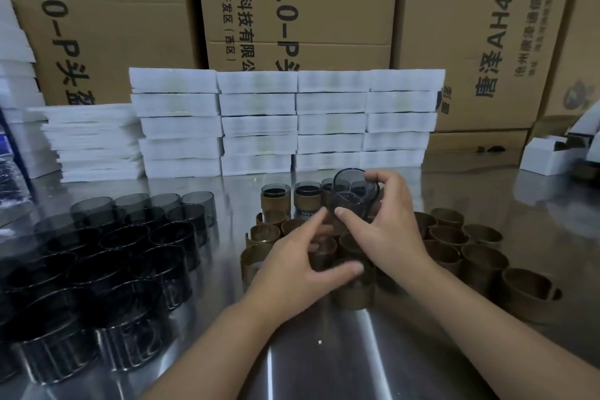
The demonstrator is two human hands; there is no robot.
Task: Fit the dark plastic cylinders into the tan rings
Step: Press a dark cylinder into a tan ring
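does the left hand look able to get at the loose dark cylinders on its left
Probably yes: the left hand is over the tan rings, and only a strip of steel table separates it from the dark cylinders.

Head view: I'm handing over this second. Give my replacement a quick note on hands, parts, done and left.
Right hand grips one dark cylinder, raised above the tan rings.
Left hand is low among the rings; whether it grips one is unclear.
Done: a few ringed cylinders stand behind the hands.
Left: many loose cylinders on the left of the steel table, many empty rings.
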